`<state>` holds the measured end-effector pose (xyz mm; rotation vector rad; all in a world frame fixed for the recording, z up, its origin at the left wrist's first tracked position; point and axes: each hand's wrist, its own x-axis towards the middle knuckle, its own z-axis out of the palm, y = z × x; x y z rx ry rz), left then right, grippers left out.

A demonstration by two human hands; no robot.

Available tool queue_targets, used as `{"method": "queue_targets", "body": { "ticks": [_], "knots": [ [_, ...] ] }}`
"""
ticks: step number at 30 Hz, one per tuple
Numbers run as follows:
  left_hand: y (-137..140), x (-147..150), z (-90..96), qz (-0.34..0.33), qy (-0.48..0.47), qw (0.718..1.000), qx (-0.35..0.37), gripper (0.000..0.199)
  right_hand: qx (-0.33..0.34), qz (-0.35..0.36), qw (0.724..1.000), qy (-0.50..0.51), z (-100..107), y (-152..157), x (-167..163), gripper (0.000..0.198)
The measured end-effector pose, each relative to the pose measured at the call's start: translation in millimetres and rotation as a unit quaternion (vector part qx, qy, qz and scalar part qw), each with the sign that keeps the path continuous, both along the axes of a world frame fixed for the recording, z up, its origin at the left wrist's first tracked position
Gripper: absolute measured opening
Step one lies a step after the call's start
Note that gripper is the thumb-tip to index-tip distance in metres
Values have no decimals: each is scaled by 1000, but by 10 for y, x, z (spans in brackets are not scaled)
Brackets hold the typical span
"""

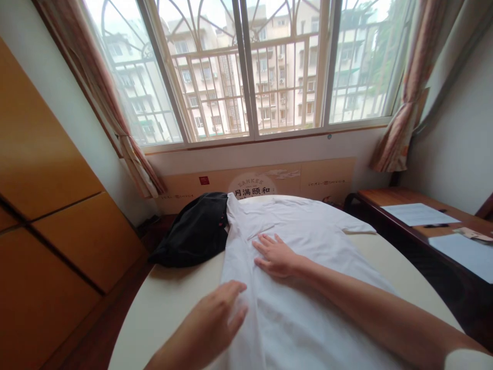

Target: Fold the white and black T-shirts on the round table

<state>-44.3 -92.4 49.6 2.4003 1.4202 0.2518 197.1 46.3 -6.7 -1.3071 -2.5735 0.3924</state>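
A white T-shirt (308, 226) lies spread over a round cream table (157, 308), one sleeve reaching out at the far right. Its left side is folded inward in a long strip that runs toward me. My right hand (275, 255) rests flat on the shirt near its middle, fingers spread. Just over the folded left edge is my left hand (219, 313), fingers apart and slightly bent, with nothing visible in it. Whether the left fingertips touch the cloth I cannot tell. A black garment (194, 231) lies bunched at the table's left, against the shirt.
A wooden desk (408, 200) with papers (419, 214) and a pen (436, 225) stands at the right. Behind the table, a printed cardboard panel (192, 185) leans below the barred window (250, 77). An orange-brown cabinet (77, 231) is on the left.
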Motion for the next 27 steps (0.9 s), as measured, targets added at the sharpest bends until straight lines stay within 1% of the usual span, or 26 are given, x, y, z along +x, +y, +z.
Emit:
{"method": "queue_targets", "body": {
  "ticks": [1, 2, 3, 5, 7, 9, 10, 12, 14, 16, 19, 23, 27],
  "knots": [
    [265, -27, -62, 16, 1, 998, 62, 43, 6, -1, 1000, 1, 9, -31, -1, 74],
    [538, -56, -122, 18, 4, 994, 109, 47, 11, 3, 1000, 1, 16, -65, -2, 76],
    [810, -83, -174, 17, 17, 990, 141, 50, 14, 12, 1000, 0, 22, -99, -3, 77],
    [1317, -106, -242, 16, 62, 982, 178, 55, 10, 39, 999, -1, 27, -164, -4, 82],
    [1737, -64, -263, 14, 97, 970, 221, 56, 1, 56, 998, -1, 29, -216, -1, 86],
    [2058, 43, -262, 10, 120, 958, 260, 56, -1, 53, 999, 4, 33, -255, 4, 89],
    [2185, 113, -263, 7, 130, 955, 268, 55, -2, 49, 999, 5, 38, -274, 8, 91],
    [2389, 259, -281, 10, 151, 958, 245, 55, -6, 45, 999, 7, 52, -321, 19, 93],
    [2548, 384, -322, 28, 178, 966, 187, 59, -4, 48, 999, 9, 70, -389, 37, 94],
    [2674, 470, -372, 59, 205, 967, 142, 65, 3, 57, 998, 15, 88, -479, 59, 95],
    [2820, 542, -426, 95, 221, 964, 116, 72, 9, 79, 997, 26, 106, -628, 87, 94],
    [2957, 618, -435, 129, 228, 963, 69, 75, 18, 110, 993, 46, 111, -783, 92, 91],
    [3048, 729, -462, 144, 217, 963, 68, 73, 25, 144, 988, 57, 122, -854, 57, 88]
  ]
}}
